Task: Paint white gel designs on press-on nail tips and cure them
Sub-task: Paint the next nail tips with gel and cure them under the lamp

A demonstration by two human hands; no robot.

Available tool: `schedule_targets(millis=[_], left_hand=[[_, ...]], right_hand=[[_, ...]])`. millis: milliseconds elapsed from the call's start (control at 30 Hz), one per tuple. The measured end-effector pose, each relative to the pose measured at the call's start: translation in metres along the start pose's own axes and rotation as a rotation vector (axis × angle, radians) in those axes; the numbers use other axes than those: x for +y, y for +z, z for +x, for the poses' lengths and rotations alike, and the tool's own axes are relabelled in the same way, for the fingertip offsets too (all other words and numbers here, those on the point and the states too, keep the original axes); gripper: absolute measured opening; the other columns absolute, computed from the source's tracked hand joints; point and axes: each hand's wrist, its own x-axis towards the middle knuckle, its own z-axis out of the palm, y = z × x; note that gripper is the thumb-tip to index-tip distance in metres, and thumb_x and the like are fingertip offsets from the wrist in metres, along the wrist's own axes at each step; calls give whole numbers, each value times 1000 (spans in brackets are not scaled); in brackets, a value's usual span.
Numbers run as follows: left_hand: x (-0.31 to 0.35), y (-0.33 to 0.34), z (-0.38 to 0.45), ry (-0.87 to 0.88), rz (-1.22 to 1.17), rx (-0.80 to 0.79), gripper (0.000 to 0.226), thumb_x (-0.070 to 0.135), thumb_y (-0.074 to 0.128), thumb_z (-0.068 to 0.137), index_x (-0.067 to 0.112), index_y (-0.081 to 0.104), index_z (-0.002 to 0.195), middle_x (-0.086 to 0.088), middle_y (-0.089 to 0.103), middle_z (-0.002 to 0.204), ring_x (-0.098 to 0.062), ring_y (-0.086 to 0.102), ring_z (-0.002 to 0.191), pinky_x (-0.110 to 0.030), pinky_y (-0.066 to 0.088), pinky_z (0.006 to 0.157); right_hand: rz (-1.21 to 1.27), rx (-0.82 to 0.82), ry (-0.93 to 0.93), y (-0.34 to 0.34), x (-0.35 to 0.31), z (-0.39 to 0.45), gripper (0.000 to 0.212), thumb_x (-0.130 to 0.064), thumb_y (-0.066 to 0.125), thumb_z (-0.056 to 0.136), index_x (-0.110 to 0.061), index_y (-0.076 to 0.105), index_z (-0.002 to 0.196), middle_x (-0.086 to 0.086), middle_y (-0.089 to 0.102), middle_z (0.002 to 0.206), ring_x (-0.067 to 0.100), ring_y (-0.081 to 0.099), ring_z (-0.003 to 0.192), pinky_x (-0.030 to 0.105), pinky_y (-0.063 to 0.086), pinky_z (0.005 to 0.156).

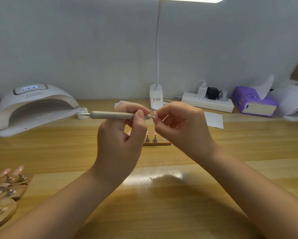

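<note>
the left hand has its fingers clamped on a slim beige dotting pen, tip touching the small pale pink nail tip pinched in the right hand fingers. light, slick, likely flimsy: best held by its edges.

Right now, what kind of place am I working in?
Most likely a nail-art workstation at a desk. A curing lamp stands at the back left, nail tips sit on stands at the near left, and the left hand holds a pen to a tip pinched by the right hand.
</note>
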Motion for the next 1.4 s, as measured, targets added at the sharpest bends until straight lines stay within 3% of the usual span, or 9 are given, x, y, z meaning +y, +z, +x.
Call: schedule_targets(millis=[333, 533, 767, 1400], left_hand=[[-2, 0, 0, 7, 1, -7, 20, 23, 44, 91, 15, 62, 87, 5, 60, 73, -6, 58, 65, -13, 44, 59], [0, -1, 1, 25, -28, 13, 18, 23, 45, 91, 16, 61, 88, 1, 62, 76, -13, 57, 62, -24, 46, 54], [-2, 1, 0, 4, -17, -2, 19, 23, 45, 91, 15, 62, 86, 4, 60, 74, -6, 59, 64, -15, 45, 56], [1, 1, 0, -14, -24, -5, 21, 25, 45, 90, 14, 63, 86, 6, 59, 71, -4, 57, 61, -11, 42, 55]], right_hand=[[-1, 4, -4, -1, 1, 0, 2, -9, 71, 83, -7, 71, 83, -4, 66, 74, 12, 64, 61, 30, 55, 59], [4, 7, 5, 0, 2, 0, 1, -9, 71, 83, -8, 71, 83, -7, 64, 74, 11, 64, 61, 29, 55, 59], [-8, 4, 1, 0, 1, -1, 2, -9, 71, 83, -7, 71, 83, -6, 65, 74, 11, 64, 61, 28, 55, 59], [9, 8, 10, -1, 2, -1, 0, -8, 72, 83, -8, 72, 83, -6, 64, 74, 10, 62, 61, 27, 55, 59]])
